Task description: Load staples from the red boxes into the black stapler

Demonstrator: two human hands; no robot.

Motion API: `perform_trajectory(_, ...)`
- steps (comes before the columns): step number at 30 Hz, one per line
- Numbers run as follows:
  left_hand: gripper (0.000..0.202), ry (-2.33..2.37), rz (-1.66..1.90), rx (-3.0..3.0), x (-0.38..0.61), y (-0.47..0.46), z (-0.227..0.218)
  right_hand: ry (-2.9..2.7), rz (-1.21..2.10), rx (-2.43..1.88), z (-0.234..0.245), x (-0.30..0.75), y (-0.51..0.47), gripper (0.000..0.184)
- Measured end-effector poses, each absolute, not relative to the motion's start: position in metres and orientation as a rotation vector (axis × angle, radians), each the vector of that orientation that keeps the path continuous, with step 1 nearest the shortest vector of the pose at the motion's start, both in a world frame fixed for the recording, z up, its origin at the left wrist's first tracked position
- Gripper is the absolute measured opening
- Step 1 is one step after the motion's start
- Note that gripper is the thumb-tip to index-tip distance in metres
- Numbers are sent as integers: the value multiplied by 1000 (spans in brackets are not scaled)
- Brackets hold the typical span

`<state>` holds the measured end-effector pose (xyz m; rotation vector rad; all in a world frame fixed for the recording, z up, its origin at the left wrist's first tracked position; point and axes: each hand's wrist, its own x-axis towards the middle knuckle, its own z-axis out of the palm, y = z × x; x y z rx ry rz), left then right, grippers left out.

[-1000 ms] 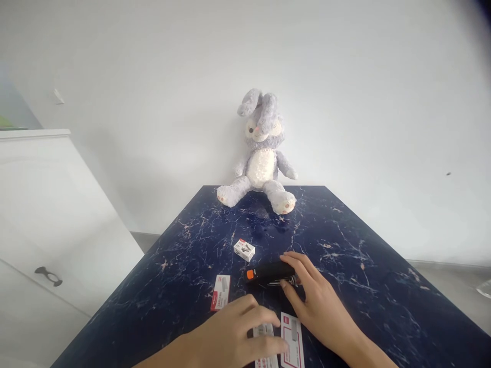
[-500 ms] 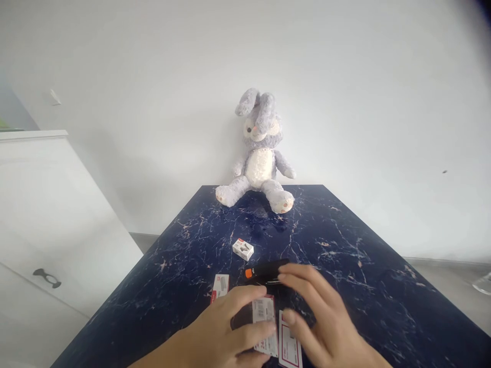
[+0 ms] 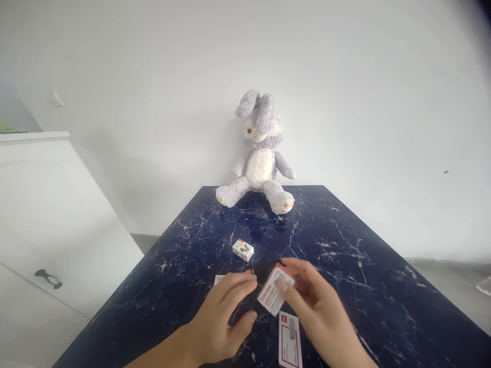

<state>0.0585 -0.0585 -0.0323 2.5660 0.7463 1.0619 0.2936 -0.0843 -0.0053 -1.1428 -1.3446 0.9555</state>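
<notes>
My right hand [image 3: 312, 294] pinches a small white-and-red box of staples [image 3: 273, 294], raised and tilted, with its printed label facing up. Just left of it, my left hand [image 3: 226, 312] is open, thumb and fingers apart with nothing between them. Below the held box lies a flat white box [image 3: 290, 340] with a red border and a grey staple strip pictured on it. Another white box [image 3: 219, 279] is mostly hidden behind my left hand. A black tool with an orange end [image 3: 249, 272], perhaps a stapler, lies largely covered behind the hands and held box.
A small white box [image 3: 243, 250] with a dark picture stands farther in on the dark blue marbled table [image 3: 345, 266]. A grey plush rabbit [image 3: 261, 153] sits at the far edge against the wall. On the left is a white cabinet [image 3: 57, 204].
The box of staples, earlier at my left fingers, is now in my right hand, lifted and turned. My left hand has released it and moved slightly left.
</notes>
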Motion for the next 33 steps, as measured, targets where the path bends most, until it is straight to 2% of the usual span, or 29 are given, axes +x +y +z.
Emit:
perform_trajectory(3, 50, 716, 988, 2424, 62, -65, -33, -1250, 966, -1096, 2, 292, -89, 41)
perform_trajectory(5, 43, 676, 888, 2173, 68, -70, -35, -1324, 953, -1052, 4, 292, -92, 36)
perform_trajectory(8, 53, 655, 826, 1505, 78, -70, -38, -1549, 880, -938, 1, 291, -94, 12)
perform_trajectory(11, 54, 637, 792, 1120, 82, -65, -40, -1753, 733, -822, -5, 285, -93, 18)
perform_trajectory(17, 36, 758, 848, 1201, 77, -60, -32, -1907, 544, -1012, -17, 280, -94, 35)
perform_trajectory(21, 31, 846, 906, 1340, 75, -64, -28, -1915, 649, -974, -15, 279, -96, 47)
perform_trajectory(26, 34, 919, 933, 1404, 77, -71, -24, -1636, 863, -1117, -17, 273, -96, 28)
perform_trajectory(29, 22, 972, 959, 1452, 78, -72, -22, -1561, 926, -1153, -20, 270, -95, 31)
perform_trajectory(33, 19, 999, 972, 1498, 77, -69, -22, -1534, 905, -1102, -21, 270, -94, 29)
